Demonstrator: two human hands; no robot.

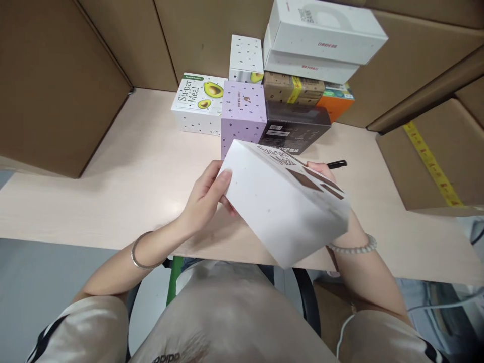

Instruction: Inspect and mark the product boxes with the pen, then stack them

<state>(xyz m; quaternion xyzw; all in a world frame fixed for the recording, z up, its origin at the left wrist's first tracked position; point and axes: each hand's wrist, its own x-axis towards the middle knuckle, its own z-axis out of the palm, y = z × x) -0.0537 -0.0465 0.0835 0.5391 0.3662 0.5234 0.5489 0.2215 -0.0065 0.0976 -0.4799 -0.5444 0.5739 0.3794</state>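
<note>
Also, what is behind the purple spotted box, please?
A white spotted box with an avocado picture; the purple spotted box covers its lower part, so what is there cannot be seen.

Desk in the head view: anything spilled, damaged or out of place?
No spill or damage visible. Mildly odd: a black pen, apparently loose on the desk, the one non-box item among the boxes; its near end is hidden. The white box is tilted, but it's held between left hand and right hand.
</note>
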